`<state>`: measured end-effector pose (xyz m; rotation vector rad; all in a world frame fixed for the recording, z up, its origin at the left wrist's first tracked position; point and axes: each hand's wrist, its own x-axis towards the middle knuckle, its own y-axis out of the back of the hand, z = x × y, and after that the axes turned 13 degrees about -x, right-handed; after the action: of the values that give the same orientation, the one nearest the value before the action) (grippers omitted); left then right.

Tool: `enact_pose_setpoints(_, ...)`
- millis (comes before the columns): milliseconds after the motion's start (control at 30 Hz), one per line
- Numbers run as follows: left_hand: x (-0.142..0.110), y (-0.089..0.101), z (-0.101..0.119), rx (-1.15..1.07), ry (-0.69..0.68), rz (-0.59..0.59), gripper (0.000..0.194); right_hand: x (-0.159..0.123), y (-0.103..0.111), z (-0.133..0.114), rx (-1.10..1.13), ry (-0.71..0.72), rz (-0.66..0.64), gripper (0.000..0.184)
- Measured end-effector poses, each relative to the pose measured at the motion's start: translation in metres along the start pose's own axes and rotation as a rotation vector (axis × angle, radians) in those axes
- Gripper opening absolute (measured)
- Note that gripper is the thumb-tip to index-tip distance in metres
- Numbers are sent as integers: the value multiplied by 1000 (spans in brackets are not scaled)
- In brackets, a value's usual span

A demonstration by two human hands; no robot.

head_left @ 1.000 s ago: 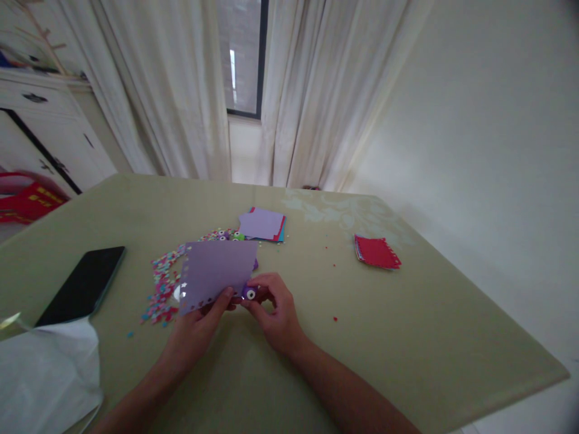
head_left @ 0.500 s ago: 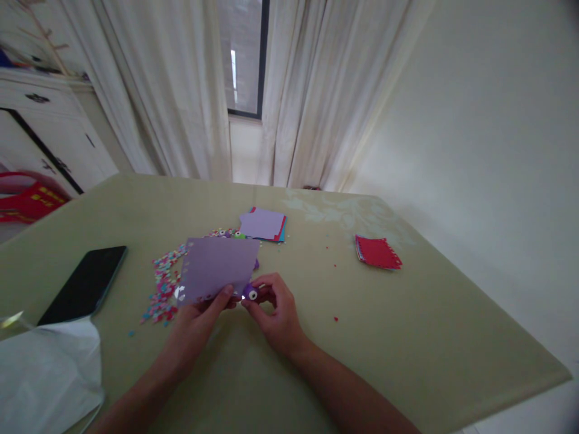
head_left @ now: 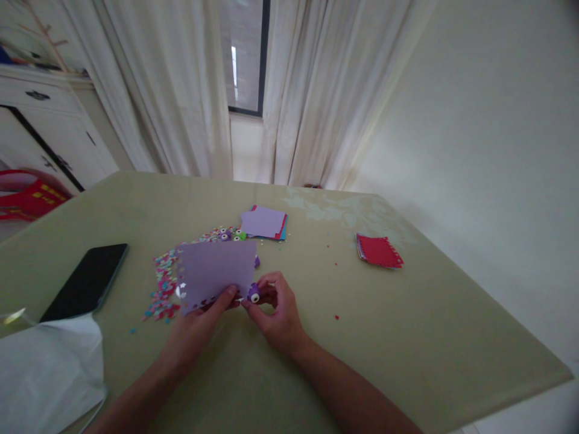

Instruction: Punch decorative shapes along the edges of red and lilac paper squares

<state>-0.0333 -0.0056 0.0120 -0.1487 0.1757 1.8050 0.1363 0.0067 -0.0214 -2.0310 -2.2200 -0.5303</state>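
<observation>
My left hand pinches the lower edge of a sheet of purple paper, thumb on top. Small shaped holes run along the paper's left side and part of its bottom edge. At the lower right corner, my right hand is closed on a small purple craft punch with a round white eye. The punch sits against the paper's edge; whether it is pressed down I cannot tell. Behind the sheet lie colourful paper bits, a green punch and another purple punch.
A stack of coloured paper lies farther back. To the right is a pile of red-topped sheets with punched edges. A black phone and a white bag-like sheet are on the left. Small red scraps dot the table.
The purple paper has tilted and shifted slightly left and down, showing more holes along its bottom edge. The punch has turned a little in my right hand.
</observation>
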Motion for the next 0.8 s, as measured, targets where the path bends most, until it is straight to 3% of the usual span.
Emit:
enact_pose_setpoints(233,4,5,-5,64,-10,85,34,0,-1,0,-17,31,12,32)
enact_pose_setpoints(367,2,4,-8,-16,5,43,37,-1,-1,-1,-24,35,56,33)
enact_pose_setpoints(567,-4,-3,-8,-321,59,-16,42,0,0,-1,-13,20,88,36)
enact_pose_setpoints(800,-4,-4,-11,-357,101,-52,38,-1,-1,1,-7,34,63,36)
